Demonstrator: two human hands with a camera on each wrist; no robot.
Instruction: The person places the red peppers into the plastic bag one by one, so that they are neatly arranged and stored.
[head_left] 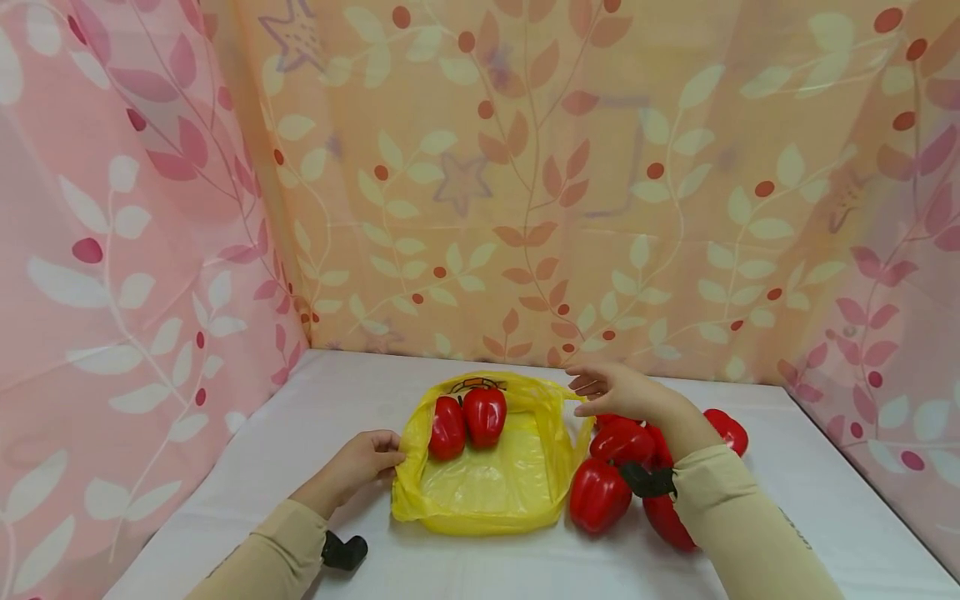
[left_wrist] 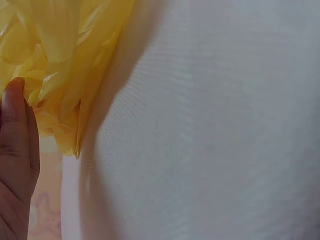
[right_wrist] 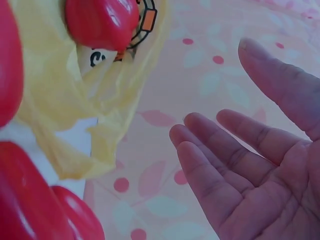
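Note:
A yellow plastic bag (head_left: 487, 523) lies with its mouth spread wide, and two red bell peppers (head_left: 485, 417) rest inside toward its back. My left hand (head_left: 365, 458) pinches the bag's left rim; in the left wrist view a digit presses against the crumpled yellow plastic (left_wrist: 65, 100). To the right of the bag, my right hand (head_left: 626, 392) is raised with fingers spread and nothing held. Beneath that hand and forearm sits a pile of red bell peppers (head_left: 600, 497), partly hidden by the arm. The right wrist view shows the bare palm (right_wrist: 270, 200) beside the bag's handle (right_wrist: 102, 150).
The white tabletop (head_left: 300, 417) ends at an orange patterned curtain (head_left: 525, 208) behind. Pink patterned cloth (head_left: 112, 292) walls the left side, and similar cloth (head_left: 900, 350) the right. Another red pepper (head_left: 727, 431) lies past the right forearm.

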